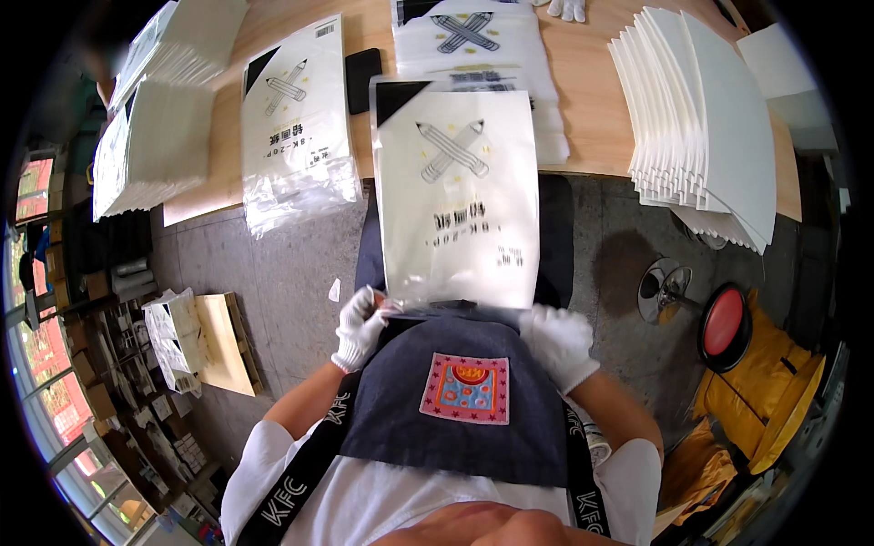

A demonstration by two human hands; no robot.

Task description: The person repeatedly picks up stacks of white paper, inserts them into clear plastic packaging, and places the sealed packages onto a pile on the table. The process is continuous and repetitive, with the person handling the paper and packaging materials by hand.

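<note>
The clear bag of white sheets [457,196], looking light, floppy and slippery, is pinched at its near corners by the gloved left hand [358,326] and right hand [557,341].

A packing workshop: wooden workbench [583,82], stacked white paper sheets [701,127], bagged sketch pads [296,118], cluttered shelves [137,400].

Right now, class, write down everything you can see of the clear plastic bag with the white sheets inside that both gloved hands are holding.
The clear plastic bag of white sheets is flat, rectangular and glossy. Its front shows two crossed grey pencils, dark print and a black triangle at one far corner. It slopes from the wooden table edge down to the person's lap. The white-gloved left hand pinches its near corner; the white-gloved right hand grips the other near corner. Its far end overlaps a stack of similar bags.
</note>
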